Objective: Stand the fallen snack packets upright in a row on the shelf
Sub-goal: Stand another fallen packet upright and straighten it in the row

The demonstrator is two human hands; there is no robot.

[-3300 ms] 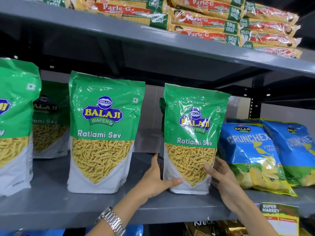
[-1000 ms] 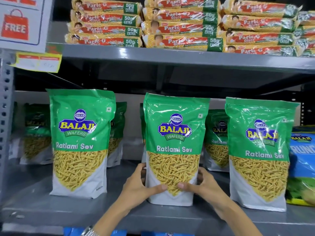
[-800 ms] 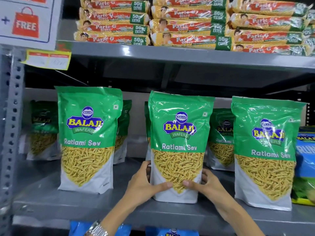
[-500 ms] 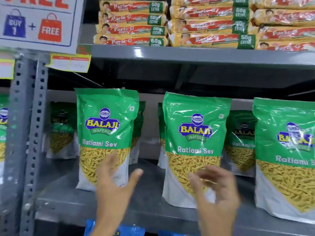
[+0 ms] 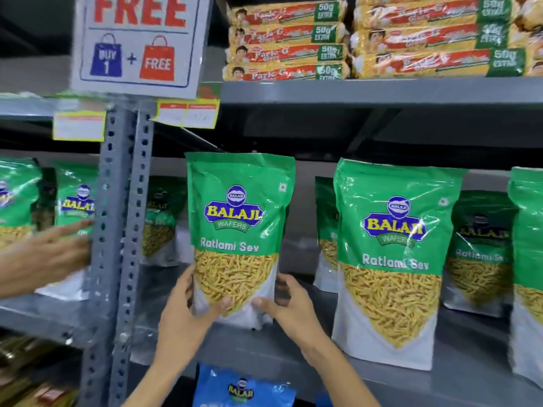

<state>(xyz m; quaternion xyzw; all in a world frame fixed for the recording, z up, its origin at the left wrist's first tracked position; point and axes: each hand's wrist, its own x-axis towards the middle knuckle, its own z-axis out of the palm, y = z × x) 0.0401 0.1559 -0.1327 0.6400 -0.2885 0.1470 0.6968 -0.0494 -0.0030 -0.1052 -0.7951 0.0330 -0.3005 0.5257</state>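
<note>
Head view: both hands grip one upright packet.
Left hand (image 5: 188, 315): fingers wrapped on green sev packet (image 5: 239, 230), lower left.
Right hand (image 5: 289, 306): clasping its lower right.
Shelf (image 5: 440, 377): packet near the front edge.

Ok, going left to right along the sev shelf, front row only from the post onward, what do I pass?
grey upright post → left hand → held Ratlami Sev packet → right hand → next front packet → packet cut by the right edge. Back-row packets overlap these, so they are left out.
</note>
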